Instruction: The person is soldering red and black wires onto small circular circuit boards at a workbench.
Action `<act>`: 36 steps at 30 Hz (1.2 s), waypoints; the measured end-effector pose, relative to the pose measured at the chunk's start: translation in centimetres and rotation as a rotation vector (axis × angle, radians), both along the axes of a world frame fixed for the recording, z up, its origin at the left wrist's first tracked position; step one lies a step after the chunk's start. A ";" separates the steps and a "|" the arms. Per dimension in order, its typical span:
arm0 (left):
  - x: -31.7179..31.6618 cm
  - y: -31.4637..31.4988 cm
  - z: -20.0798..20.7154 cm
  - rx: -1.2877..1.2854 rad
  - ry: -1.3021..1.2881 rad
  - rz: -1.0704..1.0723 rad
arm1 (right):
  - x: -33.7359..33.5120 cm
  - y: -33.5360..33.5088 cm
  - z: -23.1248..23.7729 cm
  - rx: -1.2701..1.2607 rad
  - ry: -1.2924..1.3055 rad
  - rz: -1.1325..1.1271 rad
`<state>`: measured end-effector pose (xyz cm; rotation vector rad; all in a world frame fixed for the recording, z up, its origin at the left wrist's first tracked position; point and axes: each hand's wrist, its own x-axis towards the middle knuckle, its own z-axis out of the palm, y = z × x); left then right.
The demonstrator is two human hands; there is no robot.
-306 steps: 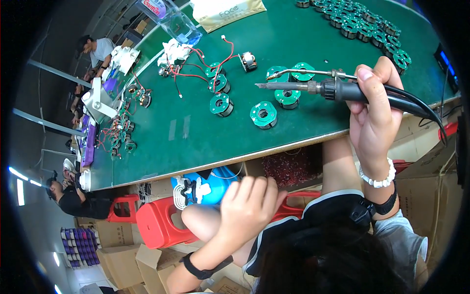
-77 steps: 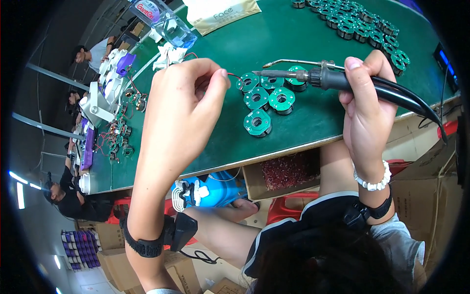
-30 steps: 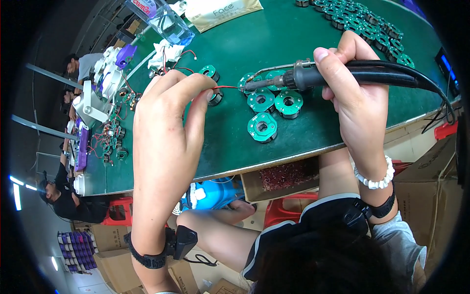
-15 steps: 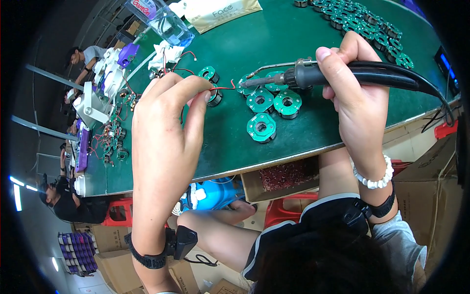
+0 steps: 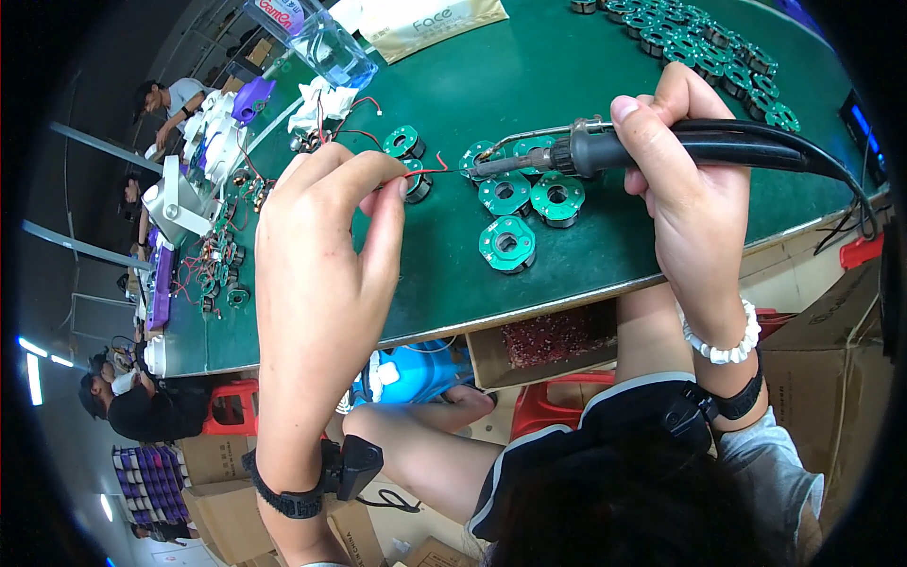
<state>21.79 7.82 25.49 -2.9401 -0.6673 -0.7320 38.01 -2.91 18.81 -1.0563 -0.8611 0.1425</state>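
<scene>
My left hand [image 5: 326, 246] pinches a thin red wire [image 5: 430, 171] between thumb and fingertips. The wire's bent free end points toward a cluster of round green circuit boards on dark bases. In my right hand [image 5: 685, 180] is a black soldering iron [image 5: 600, 149] with a thin metal tube along its top. Its tip lies over the far-left board of the cluster; whether it touches is hard to tell. The wire end stands a little apart from the tip. Nearer me are other boards, including a front board [image 5: 508, 244]. Two more, one a round board [image 5: 404, 143], sit beside my left fingers.
Many more green boards [image 5: 709, 66] fill the far right of the green table [image 5: 605, 250]. A clear bottle [image 5: 331, 52], a tissue pack [image 5: 430, 26] and wired boards [image 5: 222, 260] lie far and left. An open cardboard box [image 5: 491, 364] sits below the edge. Other people work at left.
My left hand has drawn slightly left with the red wire, widening its gap from the iron's tip. The iron has barely shifted. People at the left have changed posture.
</scene>
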 end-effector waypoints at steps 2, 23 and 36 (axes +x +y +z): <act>0.0 0.0 0.0 -0.005 0.001 0.005 | 0.1 0.0 -0.1 0.017 0.006 0.014; -0.2 0.0 0.0 0.013 -0.003 -0.014 | -0.1 -0.2 0.1 0.014 0.027 -0.027; -0.1 -0.1 0.0 0.018 0.002 -0.023 | 0.3 0.1 -0.4 0.039 -0.035 0.010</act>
